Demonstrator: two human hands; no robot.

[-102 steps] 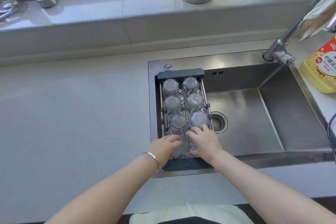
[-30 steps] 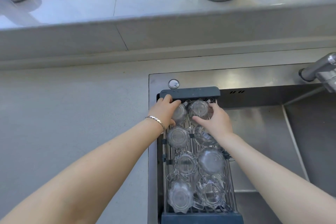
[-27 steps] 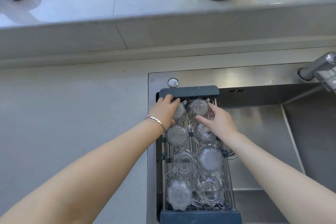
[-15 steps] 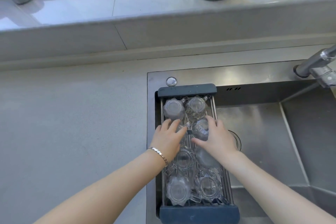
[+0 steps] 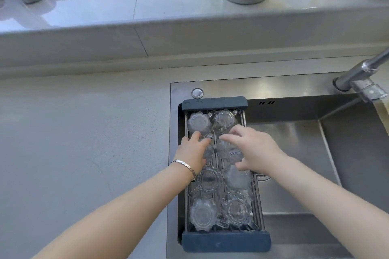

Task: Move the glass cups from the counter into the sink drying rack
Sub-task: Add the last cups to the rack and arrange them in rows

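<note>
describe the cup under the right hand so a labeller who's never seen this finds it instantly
Start at the steel sink and find the dark-ended drying rack along its left side, holding glass cups upside down in two columns. Go to the right column, second from the far end. That glass cup is the only one with the right hand over it, and it shows a small printed label near the thumb.

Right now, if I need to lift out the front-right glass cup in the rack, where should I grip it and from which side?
Come straight down from above. The front-right glass cup sits upside down, base up, hemmed in by the cups beside and behind it and by the drying rack rail. Probably pinch the scalloped base wall across its width; its handle cannot be made out clearly.
</note>
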